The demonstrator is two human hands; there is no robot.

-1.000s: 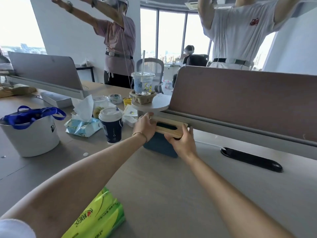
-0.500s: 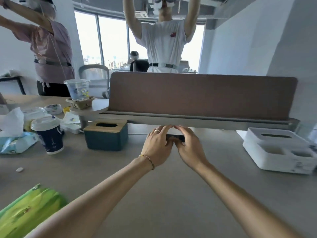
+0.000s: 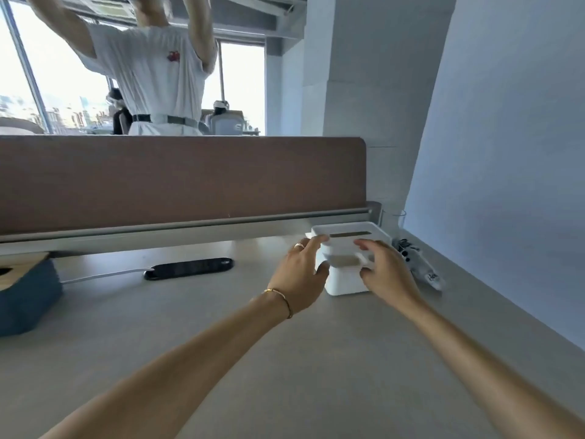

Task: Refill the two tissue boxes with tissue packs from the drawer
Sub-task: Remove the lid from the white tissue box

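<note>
A white tissue box (image 3: 346,282) with a slotted lid stands on the grey desk (image 3: 285,359) at the far right, under the partition's rail. My left hand (image 3: 300,274) is at its left side, fingers spread, thumb against the wall and fingertips at the lid's corner. On the right side is my right hand (image 3: 387,274), fingers apart over the lid's front edge. Both hands are blurred. The blue tissue box with a wooden lid (image 3: 28,296) sits at the far left edge. No tissue pack or drawer is in view.
A brown partition (image 3: 183,182) with a metal rail closes off the desk's back. A black power strip (image 3: 190,267) with a white cable lies below it. A white and black packet (image 3: 422,269) and a clear glass (image 3: 399,220) sit by the right wall. A person stands behind the partition.
My hands left the blue box and moved right along the desk to the white box. The view swung right, so the green tissue pack and the cups dropped out of sight.
</note>
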